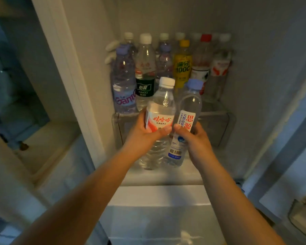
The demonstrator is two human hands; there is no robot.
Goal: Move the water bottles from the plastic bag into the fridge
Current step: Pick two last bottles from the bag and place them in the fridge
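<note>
My left hand (143, 133) grips a clear water bottle with a white cap and a red-and-white label (159, 110). My right hand (194, 138) grips a second clear bottle with a pale blue cap and a white label with red characters (187, 110). Both bottles are upright and side by side, touching, held just in front of the front edge of the fridge shelf (214, 119). Several bottles stand on that shelf behind them, among them a Ganten bottle (124, 85) at the left and a yellow drink bottle (182, 66). The plastic bag is out of view.
The fridge's inner walls close in on both sides of the shelf. A white ledge and a drawer front (159, 197) lie below my arms. The fridge's white frame (69, 68) runs down the left, and an open door (290, 156) stands at the right.
</note>
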